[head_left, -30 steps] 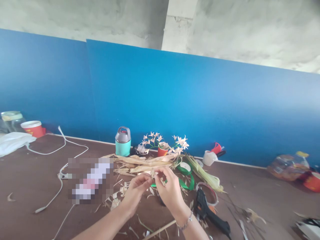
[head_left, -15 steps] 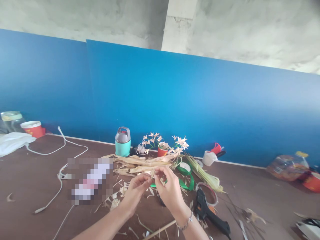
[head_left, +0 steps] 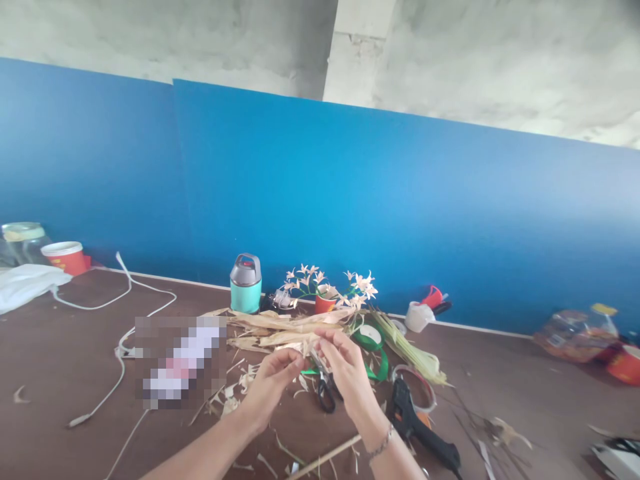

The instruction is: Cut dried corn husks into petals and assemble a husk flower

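Observation:
Thumb and fingers of my left hand [head_left: 275, 380] are pinched together on a small pale piece of dried husk [head_left: 308, 348]. My right hand [head_left: 346, 367] is beside it, fingers bent and closed near the same piece; whether its fingertips grip the piece is too blurred to see. Behind the hands lie long dried corn husks [head_left: 280, 323]. Below and between the hands, black-handled scissors [head_left: 327, 397] lie on the table, partly hidden by my right hand. Pale husk scraps [head_left: 233, 400] are scattered left of the scissors.
Husk flowers [head_left: 364, 285] on green stems surround a red cup [head_left: 325, 304] near the blue partition. Further items are a teal flask [head_left: 245, 293], a green ribbon roll [head_left: 370, 337], a black glue gun [head_left: 420, 427], green-yellow husks [head_left: 410, 347] and a white cable [head_left: 120, 360].
My right hand has shifted slightly right and away from my left hand, so more of the scissors shows. My left hand stays almost in place, still pinching.

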Demonstrator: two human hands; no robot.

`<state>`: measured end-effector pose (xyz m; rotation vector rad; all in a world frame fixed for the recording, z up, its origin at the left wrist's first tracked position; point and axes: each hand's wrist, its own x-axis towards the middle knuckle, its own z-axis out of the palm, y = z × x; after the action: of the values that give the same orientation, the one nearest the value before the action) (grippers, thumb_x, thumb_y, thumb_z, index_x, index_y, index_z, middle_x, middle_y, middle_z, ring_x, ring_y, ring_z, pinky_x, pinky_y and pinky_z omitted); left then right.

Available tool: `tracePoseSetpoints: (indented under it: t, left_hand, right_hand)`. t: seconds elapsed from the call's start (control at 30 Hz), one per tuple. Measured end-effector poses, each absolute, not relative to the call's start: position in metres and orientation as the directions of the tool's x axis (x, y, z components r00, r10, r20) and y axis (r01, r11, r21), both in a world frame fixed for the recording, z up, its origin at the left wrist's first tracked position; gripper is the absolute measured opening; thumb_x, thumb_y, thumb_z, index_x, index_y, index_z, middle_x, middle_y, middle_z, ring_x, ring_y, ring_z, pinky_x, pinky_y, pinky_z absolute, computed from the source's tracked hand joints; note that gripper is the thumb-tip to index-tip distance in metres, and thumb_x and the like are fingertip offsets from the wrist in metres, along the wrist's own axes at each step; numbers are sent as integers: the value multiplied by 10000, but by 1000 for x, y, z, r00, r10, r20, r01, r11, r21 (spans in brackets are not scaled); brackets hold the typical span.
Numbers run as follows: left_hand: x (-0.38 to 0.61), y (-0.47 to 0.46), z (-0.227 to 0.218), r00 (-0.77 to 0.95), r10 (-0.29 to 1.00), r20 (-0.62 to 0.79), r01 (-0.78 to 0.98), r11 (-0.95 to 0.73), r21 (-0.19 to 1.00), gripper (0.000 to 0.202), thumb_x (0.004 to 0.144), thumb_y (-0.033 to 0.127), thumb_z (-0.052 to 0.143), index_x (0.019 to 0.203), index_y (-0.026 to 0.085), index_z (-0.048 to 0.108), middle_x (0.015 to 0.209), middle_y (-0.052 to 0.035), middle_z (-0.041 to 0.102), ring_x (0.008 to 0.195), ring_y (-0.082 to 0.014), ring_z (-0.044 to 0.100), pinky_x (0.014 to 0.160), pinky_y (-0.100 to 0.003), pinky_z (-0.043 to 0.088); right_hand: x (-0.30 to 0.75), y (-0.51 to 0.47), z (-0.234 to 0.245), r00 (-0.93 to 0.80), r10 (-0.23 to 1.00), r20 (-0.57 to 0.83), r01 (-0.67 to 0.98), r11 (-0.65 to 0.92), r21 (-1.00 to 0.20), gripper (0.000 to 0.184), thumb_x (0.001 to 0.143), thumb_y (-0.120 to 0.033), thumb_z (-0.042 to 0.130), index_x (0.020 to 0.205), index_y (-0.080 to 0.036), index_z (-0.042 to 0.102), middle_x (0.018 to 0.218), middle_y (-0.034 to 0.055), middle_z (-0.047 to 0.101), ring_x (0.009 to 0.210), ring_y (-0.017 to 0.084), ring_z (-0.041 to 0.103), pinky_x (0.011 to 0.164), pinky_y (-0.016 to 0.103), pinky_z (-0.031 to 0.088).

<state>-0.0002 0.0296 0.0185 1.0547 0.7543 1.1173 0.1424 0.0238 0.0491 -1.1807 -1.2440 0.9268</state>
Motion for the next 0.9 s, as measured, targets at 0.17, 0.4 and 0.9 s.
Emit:
tracePoseSetpoints:
  t: [0.17, 0.4, 0.9]
  left_hand:
    - [-1, 28, 20, 374, 927, -13, -379, 165, 911, 279, 659, 415, 717, 594, 169, 602, 629, 9, 591, 666, -130, 485, 673, -231, 350]
    - [-1, 29, 18, 434, 901, -9, -421, 211, 882, 287, 649, 399, 732, 570, 159, 596, 589, -2, 567, 610, -118, 468, 624, -228, 341]
    - [-1, 28, 20, 43, 976, 212, -84, -208, 975, 173, 705, 351, 662, 745, 185, 636, 767, -37, 649, 754, -197, 570, 710, -283, 424]
  right_hand:
    - [147, 22, 56, 43, 995, 87, -69, 90, -994, 242, 706, -305, 662, 900, -163, 687, 815, 48, 662, 709, 168, 568, 634, 255, 450]
    - [148, 20, 60, 6, 990, 144, -83, 144, -986, 188, 675, -330, 697, 755, -164, 662, 668, 12, 612, 596, 133, 523, 550, 229, 422]
    - [149, 25, 53, 105, 972, 210, 158, 192, -968, 192, 702, -329, 657, 774, -154, 693, 721, 55, 691, 675, 196, 617, 642, 295, 487]
